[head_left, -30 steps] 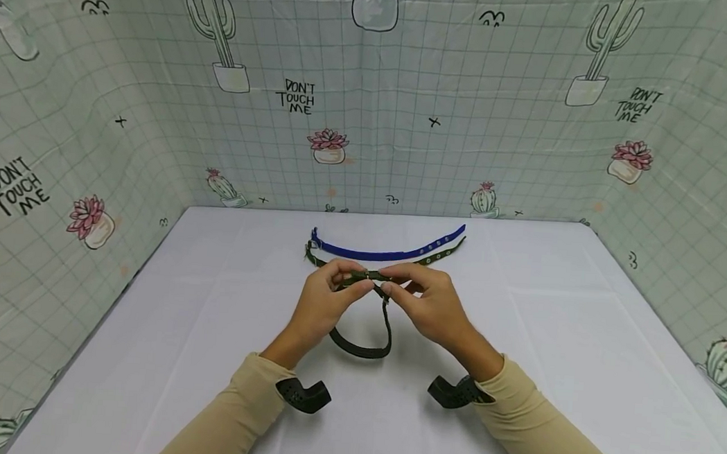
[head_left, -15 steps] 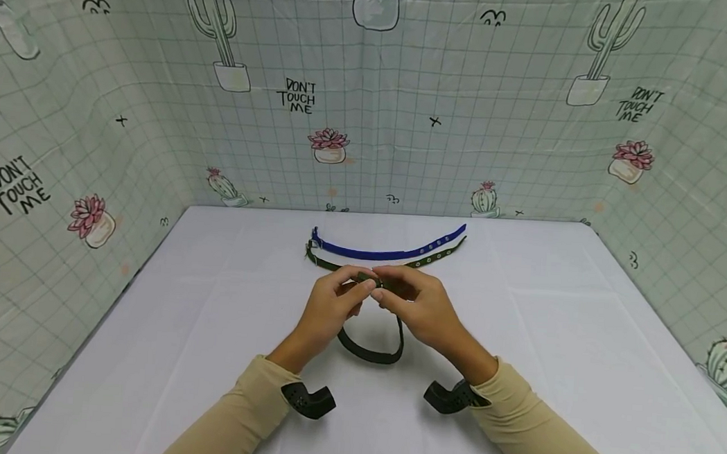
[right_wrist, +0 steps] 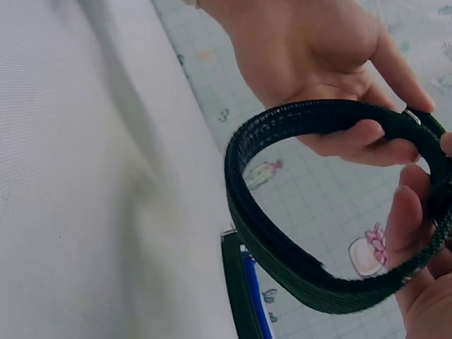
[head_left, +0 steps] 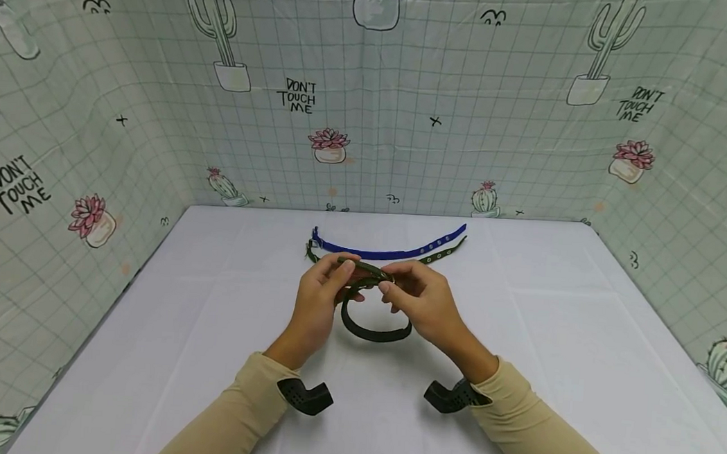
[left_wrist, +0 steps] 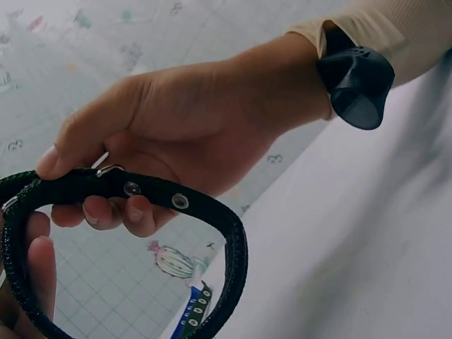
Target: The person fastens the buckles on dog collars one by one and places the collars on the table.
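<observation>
Between the two hands a dark green collar [head_left: 374, 336], bent into a closed ring, hangs above the white table. My left hand [head_left: 317, 299] pinches its upper left part, thumb on top and fingertips underneath. The right hand [head_left: 429, 299] grips the ring's upper right part between thumb and fingers. In the left wrist view, a metal buckle frame and ringed eyelets show on the collar [left_wrist: 236, 258], beside the right hand [left_wrist: 183, 120]. The right wrist view shows stitching inside the collar [right_wrist: 318, 296], with the left hand's [right_wrist: 311, 56] fingers at its upper side. Fingers partly hide the fastening.
Behind the hands lies a blue collar [head_left: 374, 255], stretched out in a shallow curve. Just in front of it lies another green collar [head_left: 444, 254] with eyelets, partly covered by the hands. A patterned cloth wall [head_left: 399, 160] encloses the table [head_left: 209, 301] at back and sides.
The hands came together, then moved apart, the left hand going left and slightly up. The held collar has tilted, its ring rising and showing more of its upper strap.
</observation>
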